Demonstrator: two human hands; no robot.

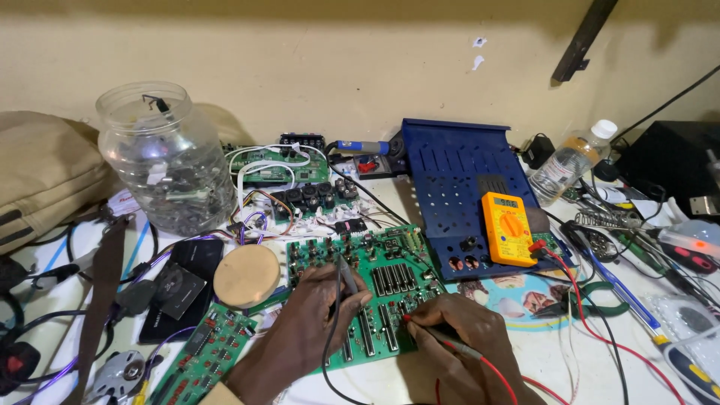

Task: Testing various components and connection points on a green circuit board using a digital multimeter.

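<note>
Hands meet over a large green printed circuit board [375, 289] lying flat near the front edge of a cluttered white workbench [592, 360]. The left hand [307, 330] pinches a slim black meter probe [346, 276] between thumb and fingers, its tip set down on the board's middle. The right hand [465, 334] grips a red meter probe [442, 337] like a pen, tip touching the board just right of the black one, beside rows of long black slots. Red lead wire [559, 266] runs from there up to a yellow handheld multimeter [508, 227], which rests on a blue perforated metal chassis [457, 176] toward the bench's back edge, just behind the board's right corner. A round pale wooden disc [247, 274] sits just left of the board, with a smaller green circuit board [206, 354] at the front-left. A clear plastic jar of small parts [163, 161] stands at the back left.
</note>
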